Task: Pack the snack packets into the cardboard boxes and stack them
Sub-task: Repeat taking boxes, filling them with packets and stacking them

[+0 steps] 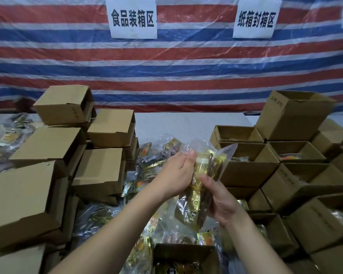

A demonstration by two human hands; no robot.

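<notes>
- The left hand (pixel 174 175) and right hand (pixel 220 198) pressed a clear bag of snack packets (pixel 202 186) between them, fingers curled closed on it, above the open box (pixel 184 258) at the near edge.
- That box held gold and dark packets.
- Loose packets (pixel 151 163) lay heaped on the table (pixel 186 123).
- Closed boxes (pixel 61 147) were stacked at left.
- Open boxes (pixel 269 155) stood at right; one showed an orange packet (pixel 291 156) inside.

Single head-mounted wide-angle view, facing forward and down across the surface (pixel 186 123) toward its far edge, close above both forearms.
</notes>
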